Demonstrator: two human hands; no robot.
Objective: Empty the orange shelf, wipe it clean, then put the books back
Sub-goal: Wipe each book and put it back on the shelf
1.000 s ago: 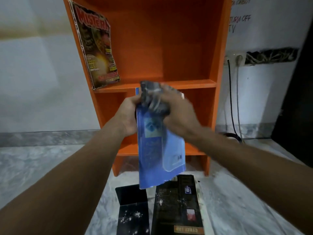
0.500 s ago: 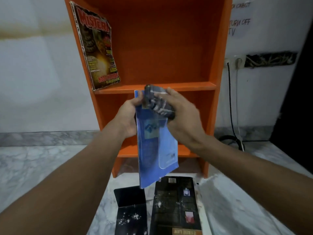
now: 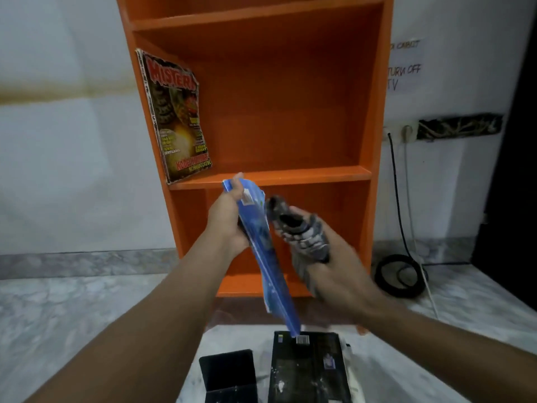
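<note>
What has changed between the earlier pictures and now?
The right hand, gripping the grey cloth, came off the blue book and moved right. The left hand still holds the book at its top and has turned it nearly edge-on. The magazine on the orange shelf and the black books stayed.

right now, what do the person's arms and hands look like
Left forearm and right forearm are bare, no sleeves in view. Left hand and right hand wear no gloves; no watch or bracelet shows. Blur could hide rings.
</note>
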